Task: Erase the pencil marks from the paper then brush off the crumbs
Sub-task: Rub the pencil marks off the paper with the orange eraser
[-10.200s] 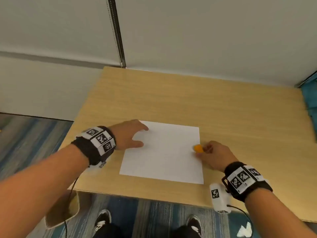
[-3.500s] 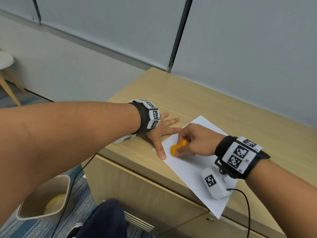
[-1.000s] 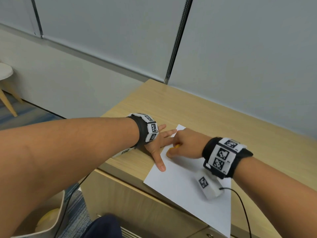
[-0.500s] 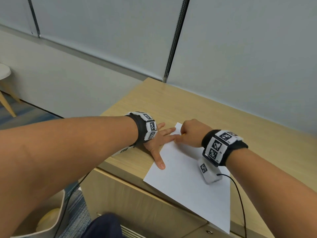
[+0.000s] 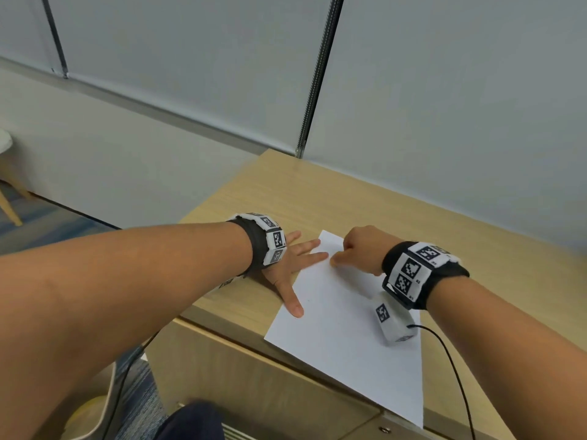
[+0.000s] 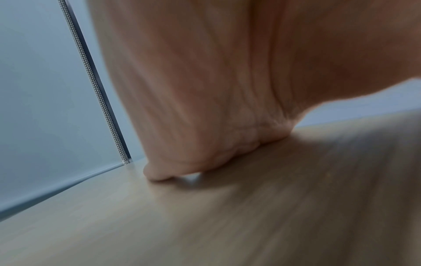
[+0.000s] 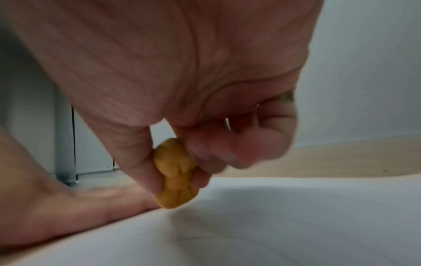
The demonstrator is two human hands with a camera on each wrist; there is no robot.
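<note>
A white sheet of paper [image 5: 343,322] lies skewed on the wooden desk [image 5: 397,217], its near corner hanging over the front edge. My left hand [image 5: 293,265] lies flat with spread fingers, pressing the sheet's left edge. My right hand [image 5: 359,249] is curled near the sheet's far corner. In the right wrist view, thumb and fingers pinch a small orange eraser [image 7: 174,172] whose lower end touches the paper [image 7: 296,216]. The eraser is hidden in the head view. No pencil marks or crumbs are plain to see.
A grey partition wall [image 5: 444,106] rises behind the desk. A bin [image 5: 92,417] stands on the floor at lower left. Drawer fronts [image 5: 254,385] run below the desk edge. A cable [image 5: 454,369] trails from my right wrist.
My right hand has slid with the eraser toward the paper's far corner. The left hand stays flat in the same place.
</note>
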